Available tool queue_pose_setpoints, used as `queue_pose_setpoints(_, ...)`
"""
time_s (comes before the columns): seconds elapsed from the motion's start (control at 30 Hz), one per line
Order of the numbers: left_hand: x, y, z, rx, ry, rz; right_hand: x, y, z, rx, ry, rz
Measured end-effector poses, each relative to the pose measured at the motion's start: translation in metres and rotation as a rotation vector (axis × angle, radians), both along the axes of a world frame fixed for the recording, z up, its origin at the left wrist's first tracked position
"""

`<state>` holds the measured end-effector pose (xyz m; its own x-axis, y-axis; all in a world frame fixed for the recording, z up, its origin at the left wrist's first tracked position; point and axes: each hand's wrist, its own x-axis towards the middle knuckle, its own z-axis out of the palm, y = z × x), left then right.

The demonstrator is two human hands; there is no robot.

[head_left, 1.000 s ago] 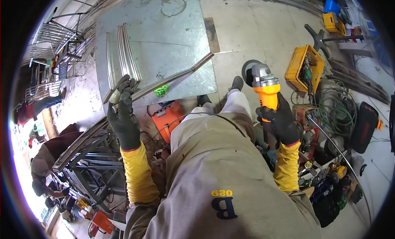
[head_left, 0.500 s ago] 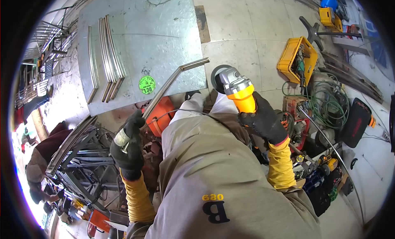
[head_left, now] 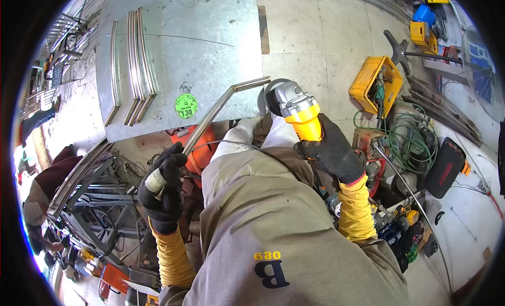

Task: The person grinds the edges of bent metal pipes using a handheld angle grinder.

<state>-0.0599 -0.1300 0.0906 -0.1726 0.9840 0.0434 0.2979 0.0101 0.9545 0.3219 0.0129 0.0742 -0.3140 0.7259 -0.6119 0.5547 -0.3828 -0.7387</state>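
Note:
My left hand (head_left: 162, 187), in a black glove with a yellow sleeve, is closed around the lower part of a bent metal tube (head_left: 213, 112). The tube slants up to the right, and its bent end lies over the front right of a metal sheet (head_left: 210, 58). A yellow and silver angle grinder (head_left: 299, 108) is gripped by my gloved right hand (head_left: 335, 151). Its disc (head_left: 272, 95) is right at the tube's far end. Several similar bent tubes (head_left: 134, 69) lie on the sheet, left of a round green sticker (head_left: 185, 105).
An orange object (head_left: 195, 153) sits below the sheet's front edge. At right are a yellow crate (head_left: 376, 87), coiled green hose (head_left: 418, 143) and a dark case (head_left: 444, 167). A metal frame (head_left: 100, 201) stands at left, with another person (head_left: 44, 201) beyond it.
The grinder has come slightly up and left, bringing its disc to the tube's end. My left hand has turned a little on the tube, and the view has shifted slightly.

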Motion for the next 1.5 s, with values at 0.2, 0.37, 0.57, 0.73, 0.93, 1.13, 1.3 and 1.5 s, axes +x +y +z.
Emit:
queue_pose_setpoints(0.2, 0.011, -0.007, 0.004, -0.045, -0.029, 0.043, -0.003, 0.006, 0.006, -0.05, -0.064, 0.031)
queue_pose_setpoints(0.37, 0.02, -0.013, 0.012, -0.163, 0.016, 0.06, -0.005, 0.01, 0.012, -0.05, -0.072, 0.052)
queue_pose_setpoints(0.57, 0.024, -0.036, -0.015, -0.01, -0.046, 0.041, -0.01, 0.018, 0.019, -0.112, -0.048, 0.034)
queue_pose_setpoints(0.73, 0.025, -0.048, -0.026, -0.012, -0.135, 0.013, -0.012, 0.021, 0.027, -0.181, -0.045, 0.03)
queue_pose_setpoints(0.93, 0.025, -0.047, -0.021, -0.115, 0.01, -0.014, -0.01, 0.014, 0.03, -0.2, -0.074, 0.032)
queue_pose_setpoints(1.13, 0.028, -0.054, -0.031, -0.062, -0.051, -0.014, -0.01, 0.024, 0.029, -0.101, -0.061, 0.052)
queue_pose_setpoints(1.3, 0.029, -0.058, -0.029, -0.189, -0.113, 0.017, -0.011, 0.023, 0.03, -0.141, -0.098, 0.047)
queue_pose_setpoints(1.5, 0.029, -0.053, -0.026, -0.146, -0.149, 0.05, -0.009, 0.016, 0.027, -0.147, -0.104, 0.069)
